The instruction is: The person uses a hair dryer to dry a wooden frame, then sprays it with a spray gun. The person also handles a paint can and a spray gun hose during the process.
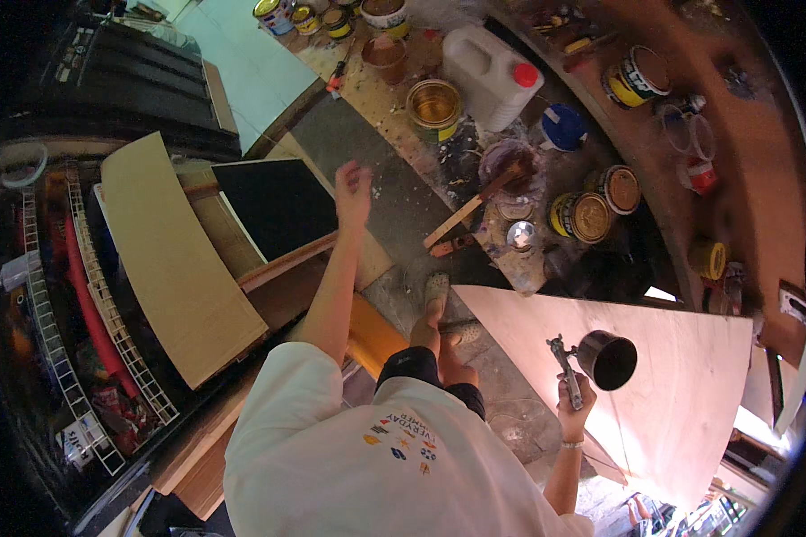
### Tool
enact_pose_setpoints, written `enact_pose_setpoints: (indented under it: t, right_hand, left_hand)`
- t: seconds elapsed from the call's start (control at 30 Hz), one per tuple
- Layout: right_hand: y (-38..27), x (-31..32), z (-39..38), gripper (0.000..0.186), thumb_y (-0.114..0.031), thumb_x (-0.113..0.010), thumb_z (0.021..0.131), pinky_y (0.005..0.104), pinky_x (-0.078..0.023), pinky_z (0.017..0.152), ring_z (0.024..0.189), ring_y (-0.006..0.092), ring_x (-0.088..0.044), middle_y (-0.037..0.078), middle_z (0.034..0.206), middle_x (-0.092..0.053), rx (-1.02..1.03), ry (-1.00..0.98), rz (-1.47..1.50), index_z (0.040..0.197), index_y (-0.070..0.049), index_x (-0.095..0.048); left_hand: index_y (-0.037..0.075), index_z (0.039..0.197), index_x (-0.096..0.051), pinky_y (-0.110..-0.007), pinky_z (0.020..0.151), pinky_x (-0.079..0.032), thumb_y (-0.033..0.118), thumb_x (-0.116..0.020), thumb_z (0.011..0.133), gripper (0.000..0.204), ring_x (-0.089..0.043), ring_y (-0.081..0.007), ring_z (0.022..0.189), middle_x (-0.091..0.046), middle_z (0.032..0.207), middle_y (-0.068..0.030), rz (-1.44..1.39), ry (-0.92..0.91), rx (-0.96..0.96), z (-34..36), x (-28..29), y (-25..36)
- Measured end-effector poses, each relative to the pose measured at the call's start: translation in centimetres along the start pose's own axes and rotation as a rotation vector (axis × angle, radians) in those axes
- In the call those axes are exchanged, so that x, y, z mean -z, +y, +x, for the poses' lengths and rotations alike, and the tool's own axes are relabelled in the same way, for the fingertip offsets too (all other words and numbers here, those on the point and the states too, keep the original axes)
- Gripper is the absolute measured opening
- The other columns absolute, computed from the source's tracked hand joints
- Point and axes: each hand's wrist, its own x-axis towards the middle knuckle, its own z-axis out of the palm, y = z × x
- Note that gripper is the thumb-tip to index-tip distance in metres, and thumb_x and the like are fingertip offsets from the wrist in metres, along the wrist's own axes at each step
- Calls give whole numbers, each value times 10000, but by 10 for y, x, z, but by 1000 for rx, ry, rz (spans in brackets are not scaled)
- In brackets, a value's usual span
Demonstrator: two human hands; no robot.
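Right hand (577, 399) clamped on a spray gun (564, 365), left hand (354, 192) loosely curled

In the head view, your right fingers are wrapped around the grip of the spray gun, whose metal body rises just past them. Its round dark cup (608, 361) sits right beside those fingers, on their far side to the right. A pale board (676, 407) spreads behind and to the right of them; whether the gun touches it, you cannot tell from here. A bracelet (572, 445) circles the wrist below these fingers.

Your left fingers are bent and blurred; you cannot tell whether their tips meet the thumb or hold anything. A dark panel (278, 210) lies just left of them, with a cardboard sheet (184, 268) farther left.

As for writing, your white shirt (331, 483), between both sets of fingers, carries a chest print (403, 438) of partly readable lettering and small coloured motifs. Well beyond your right fingers, a yellow-and-black label (564, 215) wraps a paint can (591, 217), its text too small to make out. A white jug (488, 80) with a red cap (525, 75) stands farther off.
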Motion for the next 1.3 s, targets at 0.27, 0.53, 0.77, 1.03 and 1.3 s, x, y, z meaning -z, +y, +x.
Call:
enact_pose_setpoints:
  t: [0.27,0.53,0.77,1.03,1.3]
  right_hand:
    - [14,8,-5,142,-107,-653,840,301,-515,670,709,175,-656,84,829,-695,94,-27,17,945,-13,-670]
    - [61,2,-34,258,-162,-737,858,289,-508,664,711,153,-644,106,862,-710,-39,86,115,1046,2,-673]
    - [77,-17,-41,173,-104,-741,848,233,-469,582,683,72,-564,1,848,-655,-166,230,331,976,-20,-660]
    - [28,-20,-4,119,-62,-711,844,221,-457,562,684,65,-559,-20,815,-624,-287,205,204,939,-46,-641]
    - [14,-23,12,138,-93,-720,842,244,-477,569,677,76,-557,1,794,-617,-332,228,173,930,-34,-631]
  left_hand:
    - [59,1194,-529,-265,633,-466,196,-618,969,278,-509,-91,708,-517,931,-21,-83,-6,171,-124,56,-33]
    - [48,1143,-544,-251,647,-458,90,-564,957,192,-523,-102,750,-536,894,-23,-63,-59,155,-183,32,-34]
    - [74,1226,-540,-318,850,-475,160,-686,907,361,-558,-168,949,-565,1031,-59,83,-158,35,-97,-30,5]
    - [-22,1423,-293,-436,1061,-415,297,-885,716,976,-458,-317,1270,-413,1361,-195,153,-246,-241,53,-93,73]
    - [-22,1467,-207,-480,1102,-374,260,-967,546,1227,-397,-359,1340,-357,1434,-235,97,-548,-357,106,-110,51]
